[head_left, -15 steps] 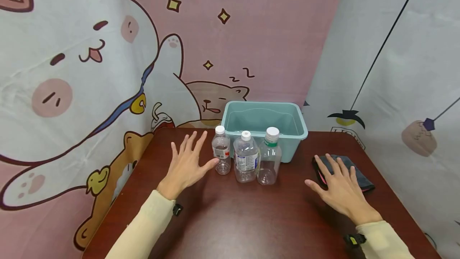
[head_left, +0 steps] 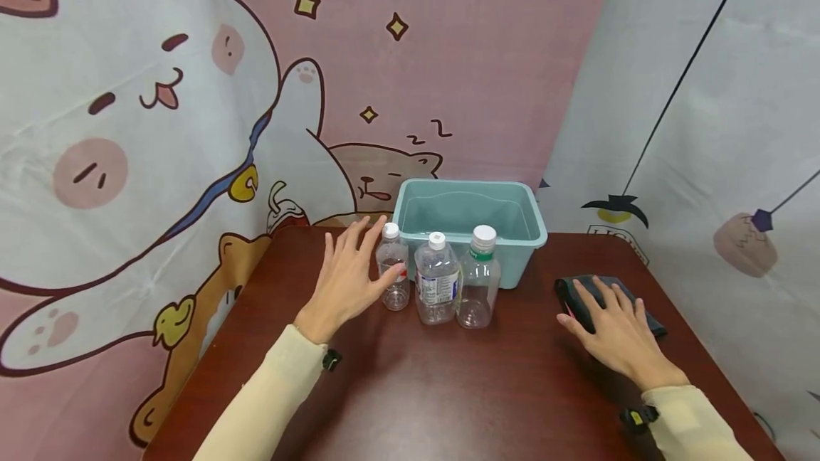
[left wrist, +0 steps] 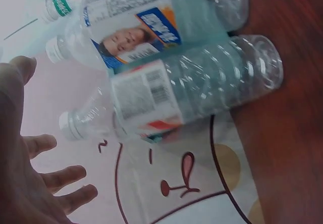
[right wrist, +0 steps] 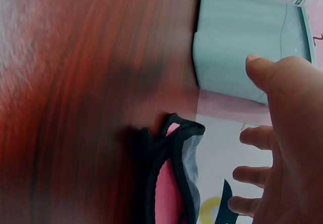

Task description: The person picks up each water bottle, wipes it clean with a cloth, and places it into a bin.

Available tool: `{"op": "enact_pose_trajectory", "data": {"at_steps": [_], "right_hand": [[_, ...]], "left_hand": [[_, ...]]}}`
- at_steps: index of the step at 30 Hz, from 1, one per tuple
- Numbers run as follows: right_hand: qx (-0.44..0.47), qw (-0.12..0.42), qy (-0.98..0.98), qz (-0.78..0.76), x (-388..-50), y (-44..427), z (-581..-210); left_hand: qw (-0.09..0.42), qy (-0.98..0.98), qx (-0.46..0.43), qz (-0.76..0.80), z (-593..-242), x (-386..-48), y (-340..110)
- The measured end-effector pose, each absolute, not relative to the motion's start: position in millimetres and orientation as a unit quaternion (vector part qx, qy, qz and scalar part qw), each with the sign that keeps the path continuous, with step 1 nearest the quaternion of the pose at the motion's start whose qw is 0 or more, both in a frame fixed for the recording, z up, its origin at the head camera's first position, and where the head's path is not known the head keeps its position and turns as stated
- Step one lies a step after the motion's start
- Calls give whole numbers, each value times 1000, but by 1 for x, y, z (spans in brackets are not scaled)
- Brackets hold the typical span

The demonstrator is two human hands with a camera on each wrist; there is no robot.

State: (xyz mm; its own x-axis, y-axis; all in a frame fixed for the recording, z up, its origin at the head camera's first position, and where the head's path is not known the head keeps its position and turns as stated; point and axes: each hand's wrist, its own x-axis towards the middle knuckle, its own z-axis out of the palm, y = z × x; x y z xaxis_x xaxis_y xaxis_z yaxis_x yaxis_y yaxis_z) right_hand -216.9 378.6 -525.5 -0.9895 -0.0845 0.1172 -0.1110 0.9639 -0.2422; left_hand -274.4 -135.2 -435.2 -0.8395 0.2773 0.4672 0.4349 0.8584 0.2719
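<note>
Clear plastic bottles [head_left: 438,294] stand by a smooth tub [head_left: 474,215] near the desk [head_left: 448,397]'s far edge, the left hand [head_left: 346,282] spread empty beside them, the right hand [head_left: 620,341] too, over maybe a soft pouch [right wrist: 166,183] near the right edge.

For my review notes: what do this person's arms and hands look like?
The left hand and right hand are bare, without gloves. Long, pale cream left sleeve and right sleeve. A small black left wrist device; the black right wrist device shows a yellow patch.
</note>
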Motion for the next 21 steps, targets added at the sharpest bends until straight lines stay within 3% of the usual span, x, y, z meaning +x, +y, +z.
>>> {"op": "enact_pose_trajectory", "data": {"at_steps": [11, 21], "right_hand": [[45, 17, -992, 117, -230, 392, -523], [16, -17, -991, 131, -248, 404, -533]], "left_hand": [[285, -906, -270, -158, -410, -273, -94], [290, -887, -334, -131, -390, -268, -45]]}}
